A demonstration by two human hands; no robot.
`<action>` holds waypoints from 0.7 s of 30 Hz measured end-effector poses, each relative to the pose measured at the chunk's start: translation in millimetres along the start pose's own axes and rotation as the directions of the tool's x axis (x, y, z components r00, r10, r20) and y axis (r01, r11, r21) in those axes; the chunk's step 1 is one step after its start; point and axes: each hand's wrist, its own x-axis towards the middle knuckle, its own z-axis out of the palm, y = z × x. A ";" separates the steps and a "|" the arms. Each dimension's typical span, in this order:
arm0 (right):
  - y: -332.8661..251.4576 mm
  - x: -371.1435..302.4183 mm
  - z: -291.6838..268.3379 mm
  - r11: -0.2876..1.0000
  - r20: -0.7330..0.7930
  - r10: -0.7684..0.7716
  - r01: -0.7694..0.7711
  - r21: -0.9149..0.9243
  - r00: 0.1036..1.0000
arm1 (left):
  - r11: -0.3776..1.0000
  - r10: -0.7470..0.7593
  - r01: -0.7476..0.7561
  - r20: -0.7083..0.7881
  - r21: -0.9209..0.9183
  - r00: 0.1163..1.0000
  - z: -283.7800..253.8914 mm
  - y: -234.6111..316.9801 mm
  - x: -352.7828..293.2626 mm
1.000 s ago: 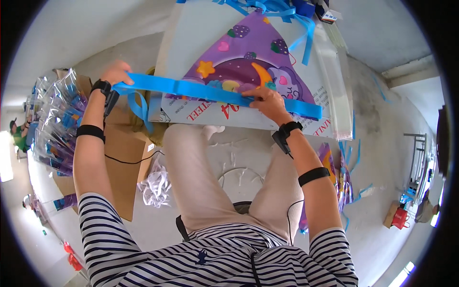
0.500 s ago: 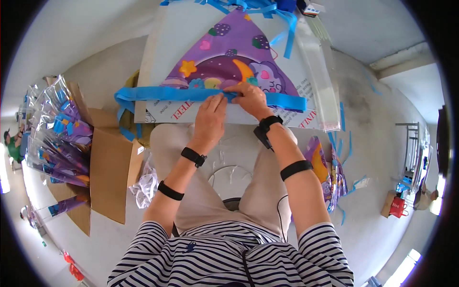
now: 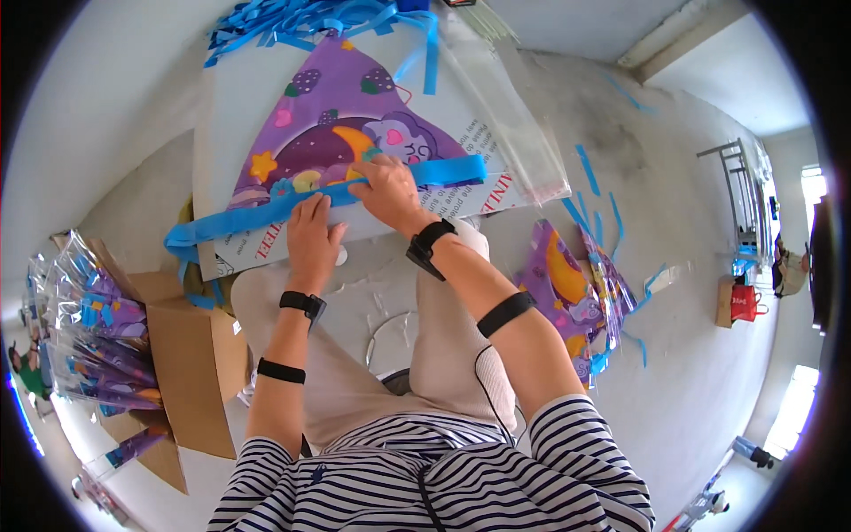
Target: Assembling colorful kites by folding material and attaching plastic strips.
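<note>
Both your hands press a blue strip onto a purple triangular kite.

Your left hand (image 3: 312, 230) lies flat, fingers together, on the blue strip (image 3: 266, 210) along the purple kite (image 3: 332, 133) at 12 o'clock on the white board (image 3: 222, 115). Your right hand (image 3: 386, 188) pinches the strip. A cardboard box (image 3: 191, 355) of clear-wrapped purple packs (image 3: 84, 346) sits at 9 o'clock; more purple kites (image 3: 576, 284) lie at 3 o'clock.
</note>
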 end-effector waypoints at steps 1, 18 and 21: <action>-3.1 -6.5 -8.3 0.982 0.028 -0.022 0.026 -0.186 0.999 | 1.000 0.004 -0.004 0.004 0.001 1.000 -0.9 -1.8 -2.4; 87.4 -74.2 -51.3 0.805 -0.154 0.261 -0.303 -0.511 0.953 | 0.991 0.060 -0.067 0.071 0.111 0.996 -7.2 12.9 5.1; 91.3 -69.6 -46.3 0.809 -0.152 0.213 -0.261 -0.527 0.965 | 0.986 0.094 -0.094 0.010 0.138 0.996 -11.9 7.1 4.6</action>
